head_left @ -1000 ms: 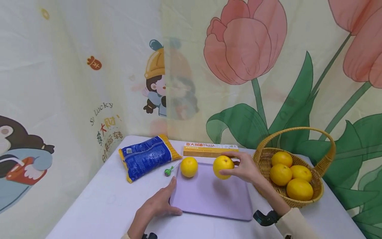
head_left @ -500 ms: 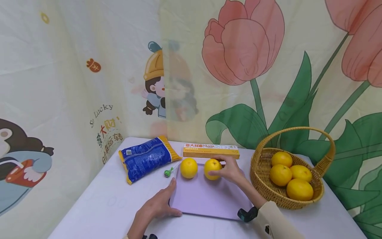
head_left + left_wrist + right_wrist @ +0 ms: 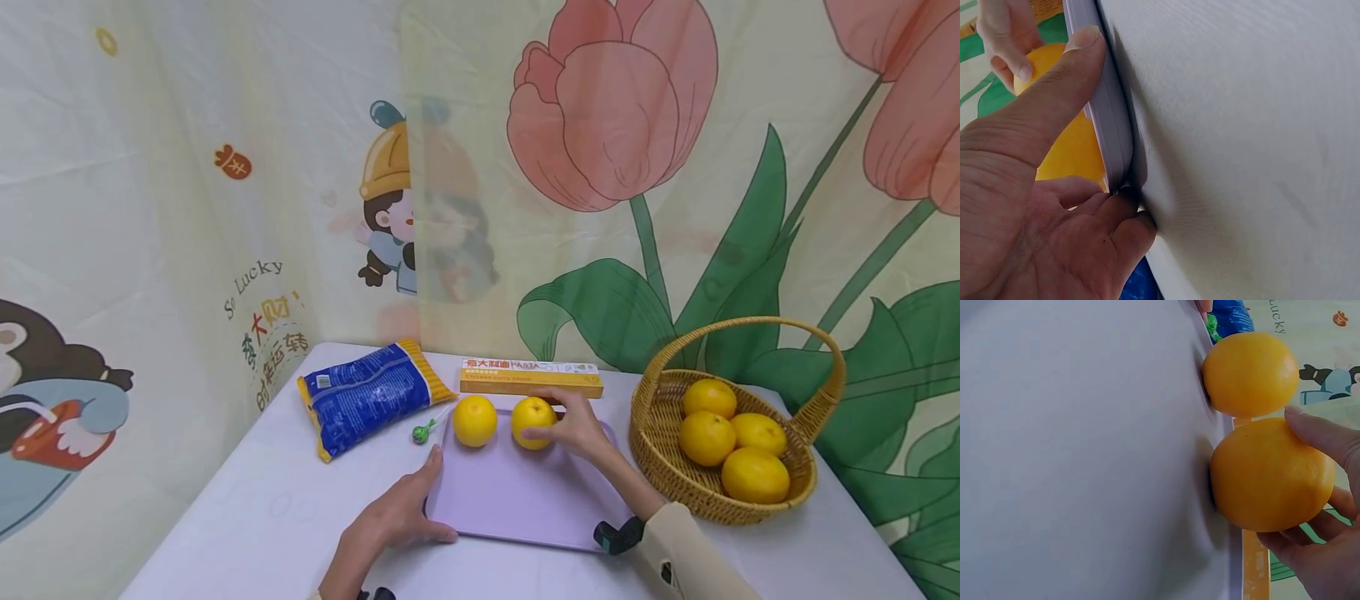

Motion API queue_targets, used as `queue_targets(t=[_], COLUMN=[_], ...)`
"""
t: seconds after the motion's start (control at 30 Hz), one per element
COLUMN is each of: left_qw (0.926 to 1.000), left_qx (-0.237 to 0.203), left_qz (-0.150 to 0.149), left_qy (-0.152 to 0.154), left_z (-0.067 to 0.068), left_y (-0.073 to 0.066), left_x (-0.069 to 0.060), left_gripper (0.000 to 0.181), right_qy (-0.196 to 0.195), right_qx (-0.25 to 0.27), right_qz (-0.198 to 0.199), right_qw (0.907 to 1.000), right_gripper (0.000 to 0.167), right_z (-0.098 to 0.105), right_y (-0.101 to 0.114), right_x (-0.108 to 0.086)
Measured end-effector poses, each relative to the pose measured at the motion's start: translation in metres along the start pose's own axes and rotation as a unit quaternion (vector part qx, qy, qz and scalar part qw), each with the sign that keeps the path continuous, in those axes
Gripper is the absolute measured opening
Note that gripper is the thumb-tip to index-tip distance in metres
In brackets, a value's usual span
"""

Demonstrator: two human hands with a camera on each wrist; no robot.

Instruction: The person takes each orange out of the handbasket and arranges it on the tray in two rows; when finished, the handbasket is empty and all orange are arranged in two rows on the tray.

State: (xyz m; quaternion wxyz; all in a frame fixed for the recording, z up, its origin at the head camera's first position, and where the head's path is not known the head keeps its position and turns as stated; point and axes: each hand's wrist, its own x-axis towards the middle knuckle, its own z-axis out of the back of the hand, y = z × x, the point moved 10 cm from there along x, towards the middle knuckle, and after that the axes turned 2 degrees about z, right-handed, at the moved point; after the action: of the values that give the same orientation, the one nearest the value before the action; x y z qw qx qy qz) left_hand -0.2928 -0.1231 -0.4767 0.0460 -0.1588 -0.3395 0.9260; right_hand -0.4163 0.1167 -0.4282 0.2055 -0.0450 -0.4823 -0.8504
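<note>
On the lilac tray [image 3: 525,500], near its far edge, my right hand [image 3: 577,425] holds an orange [image 3: 534,423] between thumb and fingers. The right wrist view shows this held orange [image 3: 1272,478] low against the tray's surface. To its left sits a second orange [image 3: 475,421], a small gap apart from it. My left hand [image 3: 397,508] grips the tray's near left corner. In the left wrist view the thumb of that left hand [image 3: 1054,162] lies on the tray rim [image 3: 1110,125], and its curled fingers meet the tray's side by the tabletop.
A wicker basket [image 3: 645,450] with several oranges stands right of the tray. Behind the tray lies a pasta box [image 3: 531,382]. A blue and yellow packet [image 3: 371,400] is at the back left, with a green lollipop [image 3: 422,432] beside it.
My right hand has moved left and brought its orange down onto the tray near the other orange. Over the last half second it has barely moved. The left hand has stayed at the tray corner.
</note>
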Motion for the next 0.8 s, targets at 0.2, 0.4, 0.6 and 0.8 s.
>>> queue_targets(t=[0.2, 0.4, 0.6, 0.8], left_qw=[1.0, 1.0, 1.0, 1.0], left_qx=[-0.002, -0.002, -0.004, -0.005], left_qz=[0.0, -0.001, -0.001, -0.004], left_qy=[0.0, 0.001, 0.003, 0.004], left_z=[0.0015, 0.0012, 0.0002, 0.0007], left_y=[-0.0005, -0.0009, -0.001, -0.0017], left_x=[-0.0001, -0.0008, -0.0006, -0.0009], left_gripper=[0.127, 0.127, 0.127, 0.127], right_qy=[0.016, 0.026, 0.029, 0.034], right_qx=[-0.001, -0.003, -0.008, 0.014], right_qz=[-0.001, -0.008, -0.016, -0.012], right_qw=[0.9999, 0.9996, 0.9994, 0.9993], right_gripper=[0.067, 0.072, 0.075, 0.079], right_z=[-0.0033, -0.0054, -0.0061, -0.0045], right_y=[-0.004, -0.0068, -0.0083, -0.004], right_x=[0.0003, -0.0012, -0.0025, -0.0038])
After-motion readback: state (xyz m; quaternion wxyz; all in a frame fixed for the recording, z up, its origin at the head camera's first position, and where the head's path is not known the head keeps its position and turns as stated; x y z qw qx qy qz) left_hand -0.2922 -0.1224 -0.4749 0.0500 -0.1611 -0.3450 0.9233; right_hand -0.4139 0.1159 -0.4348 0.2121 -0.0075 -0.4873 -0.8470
